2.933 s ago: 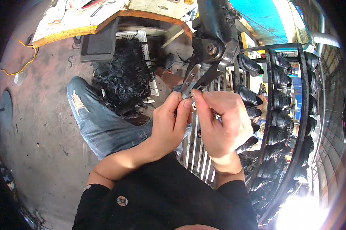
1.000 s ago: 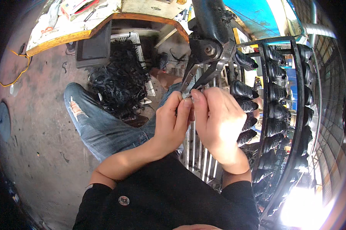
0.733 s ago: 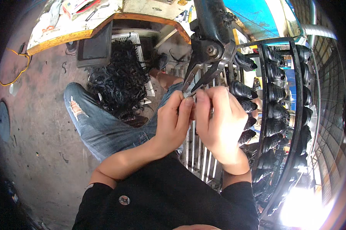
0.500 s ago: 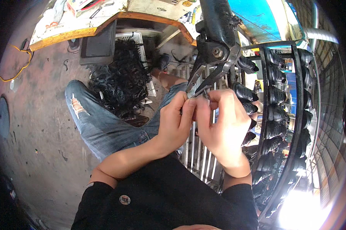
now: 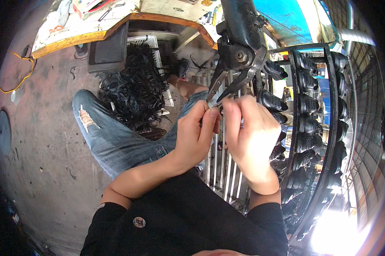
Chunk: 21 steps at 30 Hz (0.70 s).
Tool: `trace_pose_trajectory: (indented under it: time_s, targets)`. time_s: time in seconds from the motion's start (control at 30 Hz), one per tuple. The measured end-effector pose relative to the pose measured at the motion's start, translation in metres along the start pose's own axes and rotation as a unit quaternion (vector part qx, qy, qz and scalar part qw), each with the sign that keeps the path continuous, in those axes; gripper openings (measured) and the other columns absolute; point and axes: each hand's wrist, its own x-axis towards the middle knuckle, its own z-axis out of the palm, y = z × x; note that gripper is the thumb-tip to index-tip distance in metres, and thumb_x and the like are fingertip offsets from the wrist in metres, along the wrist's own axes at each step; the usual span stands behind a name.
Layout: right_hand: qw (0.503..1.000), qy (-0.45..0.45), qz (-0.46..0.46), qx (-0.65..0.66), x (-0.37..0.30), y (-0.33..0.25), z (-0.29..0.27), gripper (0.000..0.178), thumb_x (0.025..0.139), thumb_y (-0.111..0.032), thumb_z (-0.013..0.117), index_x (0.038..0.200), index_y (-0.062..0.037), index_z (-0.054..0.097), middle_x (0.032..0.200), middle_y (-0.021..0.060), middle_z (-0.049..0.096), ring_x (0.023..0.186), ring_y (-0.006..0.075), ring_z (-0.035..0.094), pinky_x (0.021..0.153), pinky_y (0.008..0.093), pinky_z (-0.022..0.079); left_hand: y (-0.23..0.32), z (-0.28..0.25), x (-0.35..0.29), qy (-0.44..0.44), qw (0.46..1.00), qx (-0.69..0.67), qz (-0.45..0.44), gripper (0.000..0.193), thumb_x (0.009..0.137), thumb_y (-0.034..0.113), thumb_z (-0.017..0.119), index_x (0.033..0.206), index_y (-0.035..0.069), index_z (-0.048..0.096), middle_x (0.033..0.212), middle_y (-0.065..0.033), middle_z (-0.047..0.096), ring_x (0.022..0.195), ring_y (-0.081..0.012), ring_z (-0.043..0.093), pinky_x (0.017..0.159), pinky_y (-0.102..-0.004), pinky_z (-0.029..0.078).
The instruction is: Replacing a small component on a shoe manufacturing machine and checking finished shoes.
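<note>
A black metal arm [image 5: 240, 25] comes down from the top, ending in two narrow jaws [image 5: 232, 87] spread apart below a bolted pivot. Just under the jaw tips, my left hand [image 5: 194, 130] is closed, thumb pressed to its bent fingers. My right hand [image 5: 254, 132] is closed beside it, fingers curled in near the tip of the right jaw. Something small and dark shows between the two hands. What either hand grips is too hidden by the fingers to name.
A rack [image 5: 291, 106] of black shoes [image 5: 308, 104] stands on the right. Beyond my knees, a heap of black scraps [image 5: 135, 89] fills a white crate [image 5: 169, 96]. A wood-edged workbench [image 5: 68, 47] runs along the top left. Metal bars [image 5: 220, 179] lie below my hands.
My right hand has shifted slightly right, its fingertips drawn away from my left thumb. The left hand stays nearly in place by the jaw tips.
</note>
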Motion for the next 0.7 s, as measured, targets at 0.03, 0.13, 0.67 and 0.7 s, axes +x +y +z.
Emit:
trace_pose_trajectory:
  time_s: [0.03, 0.13, 0.67, 0.7]
  targets:
    - [0.998, 0.041, 0.001, 0.045, 0.001, -0.002, 0.0, 0.02, 0.091, -0.016, 0.076, 0.089, -0.0067, 0.058, 0.074, 0.0095, 0.061, 0.06, 0.0287, 0.062, 0.052, 0.0383, 0.048, -0.001, 0.0, 0.001, -0.001, 1.0, -0.001, 0.0, 0.026, 0.107, 0.013, 0.055, 0.085, 0.001, 0.053, 0.065, -0.01, 0.061, 0.057, -0.0151, 0.059, 0.053, -0.0329, 0.045]
    - [0.992, 0.092, 0.018, 0.082, -0.002, -0.003, 0.007, 0.022, 0.091, -0.018, 0.077, 0.085, -0.0065, 0.059, 0.068, 0.0091, 0.06, 0.059, 0.0285, 0.061, 0.053, 0.0384, 0.048, -0.002, -0.002, 0.001, 0.01, 0.996, 0.069, 0.063, 0.025, 0.107, 0.013, 0.055, 0.085, 0.001, 0.053, 0.066, -0.0095, 0.062, 0.057, -0.0148, 0.059, 0.053, -0.0327, 0.045]
    - [0.991, 0.073, 0.043, 0.106, 0.0, -0.012, -0.001, 0.014, 0.098, -0.009, 0.064, 0.085, -0.0041, 0.062, 0.07, 0.0124, 0.062, 0.06, 0.0328, 0.062, 0.058, 0.0404, 0.05, 0.002, 0.0, 0.0, 0.003, 0.999, 0.019, 0.034, 0.027, 0.109, 0.014, 0.053, 0.085, 0.001, 0.051, 0.067, -0.009, 0.061, 0.06, -0.0126, 0.056, 0.055, -0.032, 0.045]
    - [0.992, 0.097, -0.007, 0.081, 0.001, -0.001, 0.01, 0.021, 0.092, -0.016, 0.074, 0.083, -0.0067, 0.058, 0.068, 0.0101, 0.059, 0.059, 0.031, 0.062, 0.053, 0.0401, 0.049, 0.002, 0.0, 0.0, 0.0, 1.0, 0.014, 0.019, 0.027, 0.109, 0.014, 0.053, 0.084, 0.001, 0.05, 0.067, -0.009, 0.06, 0.06, -0.0129, 0.056, 0.055, -0.0323, 0.045]
